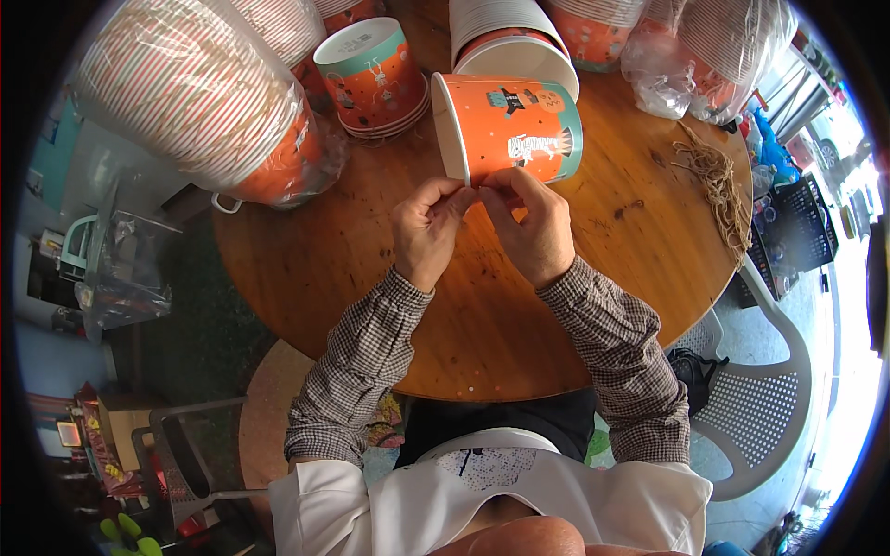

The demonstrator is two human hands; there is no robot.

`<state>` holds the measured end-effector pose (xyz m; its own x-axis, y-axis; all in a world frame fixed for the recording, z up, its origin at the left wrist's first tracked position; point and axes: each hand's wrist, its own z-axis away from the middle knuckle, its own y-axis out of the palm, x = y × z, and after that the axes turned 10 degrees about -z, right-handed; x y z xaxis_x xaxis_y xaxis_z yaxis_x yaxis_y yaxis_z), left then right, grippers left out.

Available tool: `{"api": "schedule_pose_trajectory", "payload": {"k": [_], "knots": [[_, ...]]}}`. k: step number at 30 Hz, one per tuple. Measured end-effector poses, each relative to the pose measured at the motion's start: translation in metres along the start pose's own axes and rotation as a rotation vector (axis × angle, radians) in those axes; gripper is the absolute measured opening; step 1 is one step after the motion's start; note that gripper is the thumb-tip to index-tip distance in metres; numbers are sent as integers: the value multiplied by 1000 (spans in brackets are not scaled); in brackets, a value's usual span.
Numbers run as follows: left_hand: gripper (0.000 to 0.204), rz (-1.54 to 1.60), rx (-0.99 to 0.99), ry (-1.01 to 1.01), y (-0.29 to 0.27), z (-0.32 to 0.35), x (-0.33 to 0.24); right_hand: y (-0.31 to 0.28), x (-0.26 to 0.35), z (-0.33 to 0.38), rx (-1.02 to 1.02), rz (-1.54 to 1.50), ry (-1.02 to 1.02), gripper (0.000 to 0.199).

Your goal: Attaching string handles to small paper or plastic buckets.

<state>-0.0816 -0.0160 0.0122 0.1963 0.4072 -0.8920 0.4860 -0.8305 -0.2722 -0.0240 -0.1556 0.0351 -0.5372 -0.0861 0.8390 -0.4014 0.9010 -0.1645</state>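
An orange paper bucket with a green base band and printed figures lies on its side on the round wooden table, its white-rimmed mouth toward the left. At the near edge of that rim my two hands meet, fingertips almost touching. My left hand is closed in a pinch at the rim. Closed too, my right hand pinches beside it, fingers against the bucket wall. Whether some small thing sits between the fingertips is hidden. Just behind lies a stack of nested paper buckets, mouth toward me.
Several upside-down orange buckets stand stacked at the far left-centre. A tall bagged bucket stack leans at the left; more bagged stacks stand far right. Loose tan cords lie along the table's right edge, with a plastic chair below.
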Motion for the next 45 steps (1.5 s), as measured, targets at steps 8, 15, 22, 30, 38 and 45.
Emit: {"api": "schedule_pose_trajectory", "payload": {"k": [8,15,22,30,38,45], "knots": [[12,103,-152,23,-5,-5,-2,-1,-4,-1,7,0,34,12],[11,-330,-434,588,-15,-8,-27,1,9,5,201,-111,-79,12],[15,-130,-262,611,2,-11,-61,0,7,5,142,-335,-144,20],[8,-161,-69,478,14,-51,-57,-26,12,-9,163,-703,211,10],[12,55,-16,278,31,-53,-63,-41,16,-18,-48,-664,258,12],[14,-197,-54,550,32,-39,-66,-36,15,-12,24,-504,253,14]]}}
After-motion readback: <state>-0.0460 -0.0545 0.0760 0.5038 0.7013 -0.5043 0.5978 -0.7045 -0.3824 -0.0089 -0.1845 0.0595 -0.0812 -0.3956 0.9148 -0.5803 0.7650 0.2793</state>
